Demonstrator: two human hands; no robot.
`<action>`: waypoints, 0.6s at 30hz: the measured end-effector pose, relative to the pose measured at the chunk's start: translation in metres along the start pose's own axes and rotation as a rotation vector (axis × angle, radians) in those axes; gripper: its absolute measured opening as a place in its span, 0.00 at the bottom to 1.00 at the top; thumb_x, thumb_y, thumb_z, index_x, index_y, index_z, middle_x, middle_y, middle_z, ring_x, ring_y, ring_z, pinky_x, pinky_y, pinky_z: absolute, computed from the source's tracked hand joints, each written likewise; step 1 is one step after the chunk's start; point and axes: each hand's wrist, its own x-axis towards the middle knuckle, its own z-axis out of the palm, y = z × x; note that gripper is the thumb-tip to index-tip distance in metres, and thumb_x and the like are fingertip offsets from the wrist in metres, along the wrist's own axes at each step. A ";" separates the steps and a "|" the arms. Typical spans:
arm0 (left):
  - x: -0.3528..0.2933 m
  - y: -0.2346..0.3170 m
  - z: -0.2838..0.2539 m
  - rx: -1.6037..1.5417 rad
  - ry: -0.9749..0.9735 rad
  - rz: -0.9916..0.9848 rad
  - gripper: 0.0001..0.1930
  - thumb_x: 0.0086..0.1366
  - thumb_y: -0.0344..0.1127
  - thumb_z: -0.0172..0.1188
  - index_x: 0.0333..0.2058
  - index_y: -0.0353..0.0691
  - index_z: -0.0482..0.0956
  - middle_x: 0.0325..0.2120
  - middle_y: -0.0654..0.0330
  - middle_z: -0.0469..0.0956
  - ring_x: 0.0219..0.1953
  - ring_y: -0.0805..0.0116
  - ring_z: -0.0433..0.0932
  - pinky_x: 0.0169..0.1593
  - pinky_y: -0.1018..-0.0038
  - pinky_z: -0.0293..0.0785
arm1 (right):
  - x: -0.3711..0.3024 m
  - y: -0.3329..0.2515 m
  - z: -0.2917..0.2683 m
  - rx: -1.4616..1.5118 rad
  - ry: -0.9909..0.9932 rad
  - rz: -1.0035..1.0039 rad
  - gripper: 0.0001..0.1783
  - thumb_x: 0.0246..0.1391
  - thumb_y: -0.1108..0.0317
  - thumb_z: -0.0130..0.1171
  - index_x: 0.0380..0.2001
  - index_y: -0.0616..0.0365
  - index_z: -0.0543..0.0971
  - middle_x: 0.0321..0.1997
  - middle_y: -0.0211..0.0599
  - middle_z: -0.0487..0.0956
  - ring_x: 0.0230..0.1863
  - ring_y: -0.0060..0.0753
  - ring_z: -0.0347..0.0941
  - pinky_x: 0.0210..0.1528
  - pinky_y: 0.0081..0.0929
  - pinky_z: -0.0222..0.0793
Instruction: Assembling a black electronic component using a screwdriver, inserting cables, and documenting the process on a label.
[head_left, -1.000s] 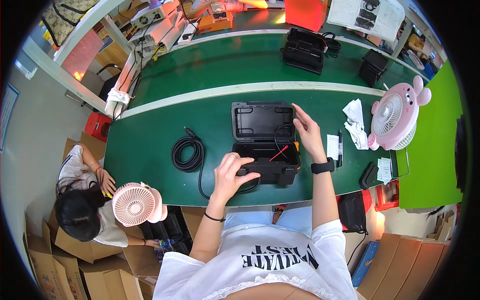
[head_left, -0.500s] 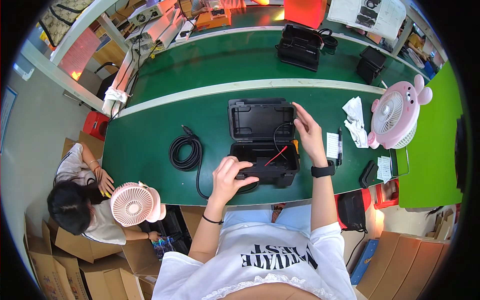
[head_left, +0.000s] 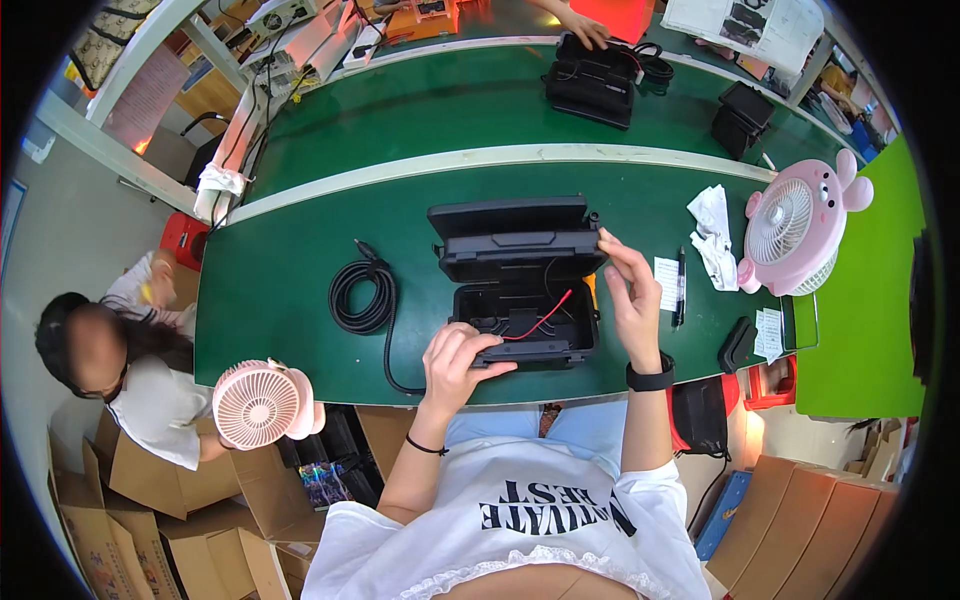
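A black plastic box [head_left: 575,352] lies on the green table before me, its hinged lid [head_left: 520,258] tilted partway over the open base. A red-tipped wire [head_left: 546,318] crosses the inside. My left hand [head_left: 460,362] pinches the near left edge of the base between thumb and fingers. At the lid's right corner, my right hand [head_left: 632,295] has its fingertips on the edge, with the thumb lower down and a wristband behind it. A coiled black cable [head_left: 364,297] rests left of the box, its tail running toward my left hand.
A pink fan [head_left: 785,225], white cloth [head_left: 712,245], pen [head_left: 681,287] and black case [head_left: 738,345] are to the right. Another pink fan [head_left: 262,405] stands by a person [head_left: 150,400] at left. Across the divider, another hand [head_left: 583,27] touches a black box [head_left: 592,92].
The lid has swung from fully open to partly lowered, my right hand moving with it. The person at left has turned and leaned away. A hand has appeared at the far box, whose lid is lowered.
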 end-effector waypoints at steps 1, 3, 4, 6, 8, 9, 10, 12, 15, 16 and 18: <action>0.001 0.000 0.002 0.001 0.000 -0.001 0.25 0.37 0.42 0.81 0.34 0.42 0.81 0.26 0.61 0.74 0.34 0.59 0.77 0.36 0.66 0.76 | -0.004 0.002 0.001 -0.030 0.005 -0.020 0.19 0.61 0.84 0.49 0.52 0.62 0.78 0.62 0.48 0.78 0.66 0.40 0.72 0.67 0.31 0.65; 0.000 -0.002 0.008 -0.071 0.137 -0.046 0.29 0.37 0.41 0.83 0.37 0.41 0.78 0.26 0.60 0.74 0.36 0.54 0.79 0.39 0.66 0.78 | -0.018 0.001 0.007 0.013 0.052 0.005 0.17 0.61 0.82 0.51 0.51 0.62 0.78 0.61 0.50 0.78 0.65 0.43 0.73 0.66 0.34 0.66; -0.016 -0.012 0.013 -0.070 0.129 -0.065 0.40 0.37 0.46 0.84 0.47 0.41 0.71 0.41 0.54 0.73 0.46 0.50 0.78 0.48 0.60 0.76 | -0.026 0.002 0.008 -0.009 0.060 -0.003 0.16 0.61 0.80 0.52 0.51 0.63 0.78 0.62 0.53 0.77 0.66 0.45 0.71 0.66 0.36 0.66; -0.019 -0.007 0.028 -0.158 0.370 -0.231 0.49 0.37 0.46 0.85 0.55 0.43 0.62 0.53 0.54 0.63 0.55 0.53 0.73 0.57 0.56 0.72 | -0.041 0.000 0.018 0.010 0.096 0.013 0.16 0.61 0.78 0.54 0.52 0.63 0.78 0.63 0.54 0.75 0.68 0.47 0.69 0.67 0.38 0.65; -0.014 0.000 0.037 -0.208 0.367 -0.320 0.53 0.37 0.44 0.85 0.57 0.45 0.56 0.58 0.55 0.54 0.60 0.53 0.66 0.64 0.53 0.66 | -0.056 0.010 0.017 -0.056 0.052 -0.032 0.23 0.58 0.72 0.60 0.57 0.61 0.73 0.67 0.55 0.72 0.72 0.51 0.63 0.70 0.43 0.60; -0.011 0.000 0.041 -0.302 0.432 -0.379 0.51 0.39 0.42 0.85 0.57 0.46 0.56 0.57 0.55 0.56 0.60 0.53 0.65 0.65 0.53 0.64 | -0.062 0.013 0.021 -0.061 0.045 -0.046 0.26 0.57 0.70 0.62 0.59 0.59 0.72 0.67 0.54 0.71 0.73 0.52 0.61 0.71 0.44 0.57; -0.007 0.001 0.044 -0.398 0.496 -0.437 0.50 0.40 0.40 0.85 0.56 0.46 0.56 0.57 0.54 0.57 0.59 0.52 0.64 0.65 0.53 0.63 | -0.067 0.018 0.020 -0.157 -0.005 -0.075 0.36 0.51 0.65 0.69 0.63 0.56 0.68 0.70 0.52 0.68 0.73 0.55 0.60 0.72 0.47 0.55; -0.001 0.001 0.039 -0.408 0.487 -0.457 0.46 0.42 0.34 0.84 0.54 0.45 0.59 0.58 0.54 0.54 0.60 0.51 0.65 0.60 0.57 0.74 | -0.075 0.024 0.023 -0.256 -0.003 -0.112 0.44 0.44 0.63 0.76 0.63 0.54 0.66 0.71 0.50 0.67 0.72 0.56 0.61 0.72 0.48 0.55; 0.003 -0.003 0.032 -0.265 0.290 -0.440 0.31 0.50 0.31 0.79 0.48 0.39 0.67 0.57 0.50 0.56 0.57 0.53 0.67 0.57 0.60 0.73 | -0.076 0.030 0.025 -0.345 0.001 -0.127 0.50 0.39 0.67 0.80 0.65 0.54 0.63 0.73 0.54 0.62 0.72 0.54 0.61 0.71 0.45 0.58; 0.003 -0.003 0.029 -0.261 0.292 -0.435 0.31 0.50 0.31 0.79 0.48 0.39 0.67 0.57 0.50 0.56 0.57 0.53 0.67 0.57 0.60 0.73 | -0.077 0.030 0.027 -0.334 -0.005 -0.105 0.51 0.39 0.71 0.80 0.66 0.55 0.61 0.75 0.58 0.58 0.74 0.52 0.59 0.72 0.43 0.59; 0.004 -0.002 0.024 -0.292 0.132 -0.513 0.32 0.50 0.31 0.79 0.50 0.39 0.69 0.59 0.50 0.55 0.58 0.52 0.67 0.58 0.59 0.72 | -0.077 0.031 0.028 -0.320 0.021 -0.106 0.51 0.38 0.69 0.81 0.64 0.54 0.63 0.73 0.54 0.62 0.72 0.53 0.61 0.71 0.44 0.60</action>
